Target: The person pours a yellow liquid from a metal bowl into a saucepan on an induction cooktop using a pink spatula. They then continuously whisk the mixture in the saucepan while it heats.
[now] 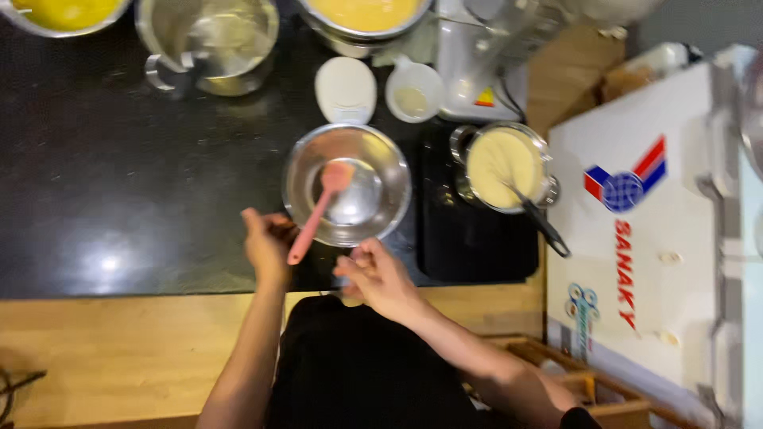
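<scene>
Steel bowl [347, 184] is sitting empty at centre, a pink spatula [318, 208] leaning inside it, handle over the near rim. Pot [506, 166] to its right is holding pale batter and a dark-handled utensil [540, 222]. Bowls of yellow mixture [366, 14] are standing at the far edge beside an empty steel pot [208, 41]. All are resting on a black counter [119, 199] edged in wood. Left hand [266, 242] is gripping the spatula handle; right hand [380, 276] is hovering loosely curled, holding nothing, near the bowl.
</scene>
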